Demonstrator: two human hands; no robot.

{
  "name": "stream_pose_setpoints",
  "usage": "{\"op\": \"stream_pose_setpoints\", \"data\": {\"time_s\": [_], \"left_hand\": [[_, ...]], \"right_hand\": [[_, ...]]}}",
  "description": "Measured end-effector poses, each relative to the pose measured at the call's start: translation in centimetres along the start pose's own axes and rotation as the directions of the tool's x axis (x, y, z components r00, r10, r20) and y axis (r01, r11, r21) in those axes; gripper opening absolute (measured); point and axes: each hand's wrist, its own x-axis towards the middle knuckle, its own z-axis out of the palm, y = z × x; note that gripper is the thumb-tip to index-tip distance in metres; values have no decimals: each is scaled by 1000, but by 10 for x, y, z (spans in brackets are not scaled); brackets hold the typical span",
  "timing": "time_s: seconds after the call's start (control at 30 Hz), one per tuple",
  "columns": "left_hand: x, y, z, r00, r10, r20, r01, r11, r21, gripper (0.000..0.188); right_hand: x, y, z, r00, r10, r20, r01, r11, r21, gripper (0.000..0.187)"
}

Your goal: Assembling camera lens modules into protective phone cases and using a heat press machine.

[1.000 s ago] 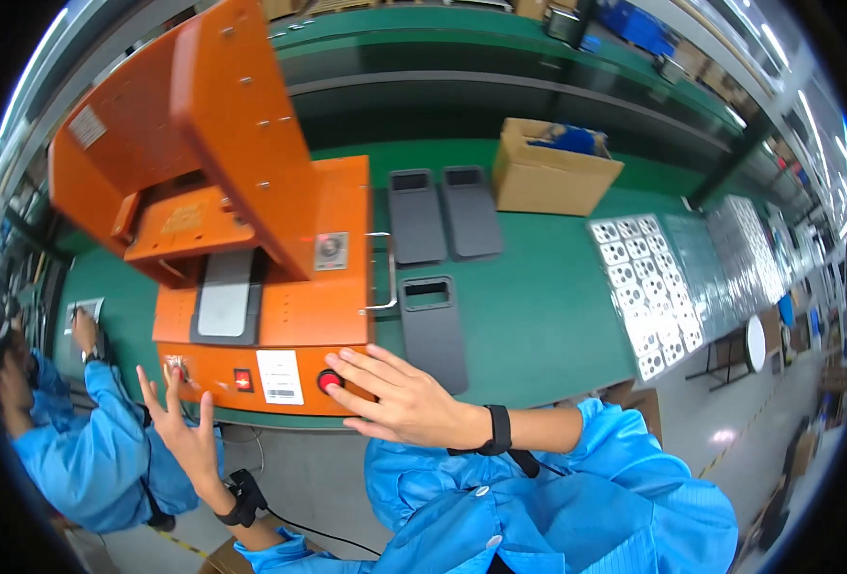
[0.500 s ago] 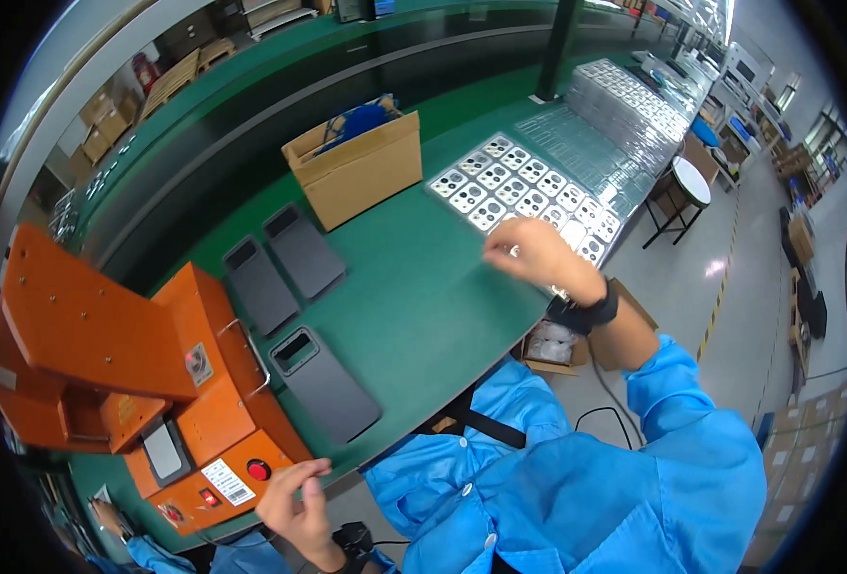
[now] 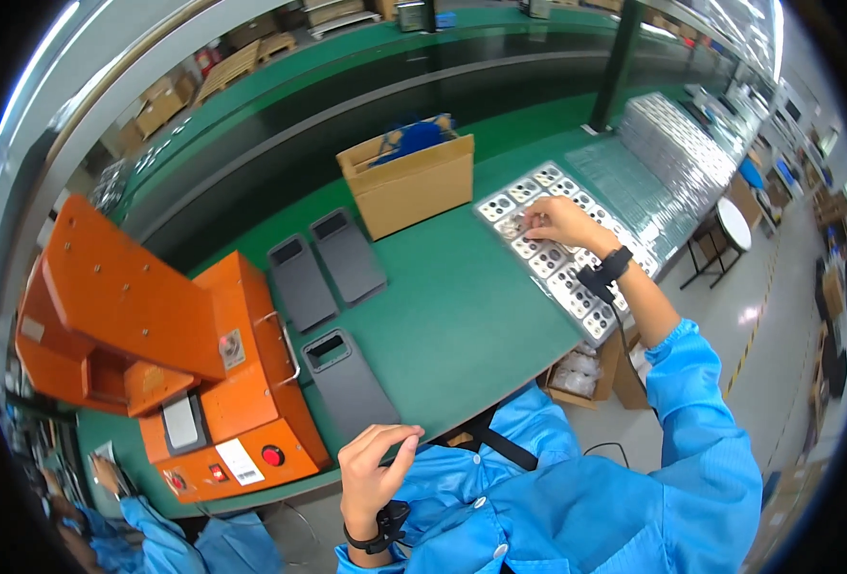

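Note:
My right hand [image 3: 565, 226] is over the left part of a clear tray [image 3: 591, 330] holding rows of silvery camera-lens covers [image 3: 546, 260]. Its thumb and fingers are pinched together against a small shiny piece [image 3: 512, 228], too blurred to tell its kind. My left hand [image 3: 371, 471] hovers by the table's front edge, fingers loosely curved and thumb slightly apart, with nothing visible in it. Just beyond it lies a dark grey phone-shaped panel [image 3: 355, 397] with a cut-out at its top. Two similar panels [image 3: 304, 292] [image 3: 352, 263] lie farther back.
An orange press machine [image 3: 261, 402] with a red button stands at the left. A cardboard box [image 3: 414, 187] with blue material inside sits at the back. Stacked clear trays [image 3: 677, 139] are far right; an open carton [image 3: 577, 375] is below the table edge. Another person's sleeves [image 3: 156, 536] show lower left.
My right hand has moved from the tray's near left edge farther over the covers. The left hand has come up and right, toward the nearest panel. The whole view has shifted.

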Motion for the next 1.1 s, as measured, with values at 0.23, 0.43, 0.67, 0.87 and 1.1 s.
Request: {"op": "stream_pose_setpoints", "data": {"time_s": [0.23,0.43,0.67,0.87,1.1], "left_hand": [[2,0,-4,1000,2,23,-2,1000,-23,7],[22,-2,-3,995,-86,-44,72,963,-258,25],[50,-26,10,989,-141,40,112,548,-829,56],[40,-29,-5,992,-108,-62,4,529,-849,56],[47,-8,-18,955,200,-221,-187,979,76,51]], "right_hand": [[-1,-17,-3,982,-135,-132,125,989,-77,14],[-34,-156,41,996,74,-53,-6,635,772,17],[-62,-236,114,998,24,51,-56,299,953,20],[-58,-253,130,973,-24,-231,208,530,822,16],[-66,-266,115,981,-25,-194,165,635,754,7]]}}
